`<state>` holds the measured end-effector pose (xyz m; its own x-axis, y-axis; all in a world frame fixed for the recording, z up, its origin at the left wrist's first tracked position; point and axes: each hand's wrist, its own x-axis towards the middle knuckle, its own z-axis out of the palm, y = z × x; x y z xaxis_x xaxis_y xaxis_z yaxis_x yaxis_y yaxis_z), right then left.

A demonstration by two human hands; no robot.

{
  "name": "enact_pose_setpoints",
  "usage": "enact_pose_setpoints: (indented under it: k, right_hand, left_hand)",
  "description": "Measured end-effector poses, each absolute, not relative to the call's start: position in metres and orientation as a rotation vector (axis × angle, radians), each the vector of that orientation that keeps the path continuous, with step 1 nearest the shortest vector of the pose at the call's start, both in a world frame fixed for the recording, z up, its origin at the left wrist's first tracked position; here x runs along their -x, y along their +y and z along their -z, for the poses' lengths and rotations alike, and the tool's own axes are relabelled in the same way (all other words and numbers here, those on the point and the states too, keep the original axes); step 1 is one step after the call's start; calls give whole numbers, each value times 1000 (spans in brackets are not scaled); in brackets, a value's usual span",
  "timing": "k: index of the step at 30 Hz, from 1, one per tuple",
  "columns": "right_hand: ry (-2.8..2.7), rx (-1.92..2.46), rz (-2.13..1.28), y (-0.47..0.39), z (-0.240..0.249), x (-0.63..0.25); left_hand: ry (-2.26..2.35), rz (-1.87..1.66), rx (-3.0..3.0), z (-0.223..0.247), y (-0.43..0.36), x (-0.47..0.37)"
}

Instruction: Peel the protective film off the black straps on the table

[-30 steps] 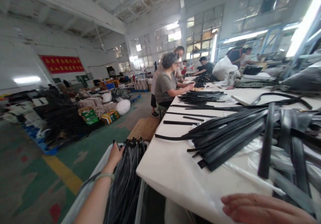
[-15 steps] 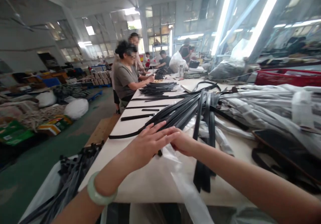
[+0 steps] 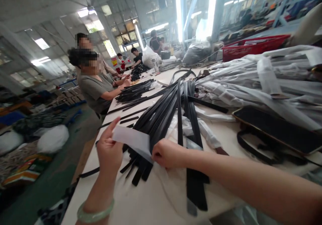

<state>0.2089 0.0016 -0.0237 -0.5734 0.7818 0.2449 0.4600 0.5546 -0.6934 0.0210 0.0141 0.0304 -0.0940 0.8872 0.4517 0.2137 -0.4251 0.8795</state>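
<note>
A whitish, see-through plastic strip point(image 3: 132, 139) stretches between my hands above the table. Its left end is pinched by my left hand point(image 3: 110, 152), whose index finger points upward. My right hand point(image 3: 169, 153) is closed on the other end. Right under the strip lies a fanned bundle of black straps point(image 3: 161, 114), with its near ends sticking out below my hands. Several wider black straps point(image 3: 195, 184) run beside my right wrist to the table's near edge. A pale green bangle point(image 3: 95, 213) circles my left wrist.
White-wrapped straps point(image 3: 241, 80) are heaped on the right of the white table point(image 3: 141, 205), near a black bag point(image 3: 279, 126). A red crate point(image 3: 254, 47) stands behind. A co-worker in a grey shirt point(image 3: 93, 89) works at the left edge by shorter black straps point(image 3: 136, 90).
My hands, overlapping before, have moved apart, with the plastic strip now drawn out between them. The left hand went left. The view has turned right and tilted.
</note>
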Motion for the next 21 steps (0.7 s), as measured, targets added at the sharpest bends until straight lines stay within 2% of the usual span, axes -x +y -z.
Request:
enact_pose_setpoints:
  k: [4, 8, 11, 13, 16, 18, 21]
  right_hand:
    - [-2495, 695, -823, -26, 13, -204]
    - [-2567, 441, -1493, -40, 9, -206]
    - [-2301, 548, -1937, -35, 12, -207]
    - [-2006, 772, -1866, -26, 15, -204]
    - [-1650, 920, -1488, -11, 21, -201]
    - [-1559, 905, -1358, -4, 25, -200]
    - [-1529, 927, -1353, 1, 29, -200]
  left_hand:
    - [1448, -1744, -1571, -23, 31, 19]
    - [1683, -1713, -1673, -16, 44, 43]
    - [1532, -1540, -1692, -16, 42, 36]
    - [1344, -1299, -1715, -18, 33, 20]
    - [1147, -955, -1692, -15, 14, -9]
    - [1092, -835, -1642, -9, 4, -24]
    - [1098, -768, -1590, 1, -3, -37]
